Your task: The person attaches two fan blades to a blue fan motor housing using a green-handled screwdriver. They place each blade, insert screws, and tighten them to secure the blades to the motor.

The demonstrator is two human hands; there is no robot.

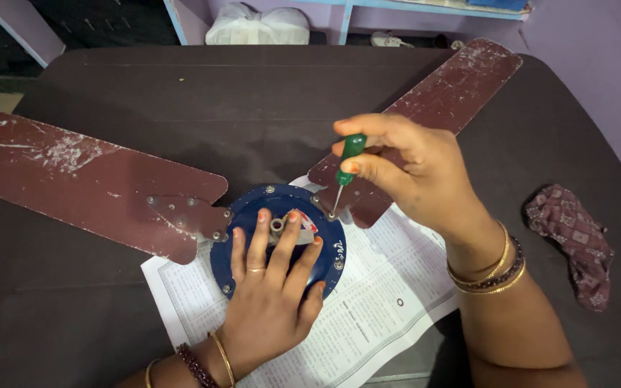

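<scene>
Left hand [271,287] lies flat on the blue fan hub [325,248], fingers [260,237] spread apart around the centre shaft. Right hand [404,169] has its fingers pinched tight on a green screwdriver [348,156], tip down on a screw at the hub's rim, beside the brown blade [425,100]. Hub sits on newspaper [368,316] on the dark desk [253,100].

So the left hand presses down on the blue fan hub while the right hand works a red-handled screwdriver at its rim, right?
Not quite: the head view shows the screwdriver handle is green, not red. The rest holds: the left hand presses on the blue fan hub and the right hand works the tool at its rim.
</scene>
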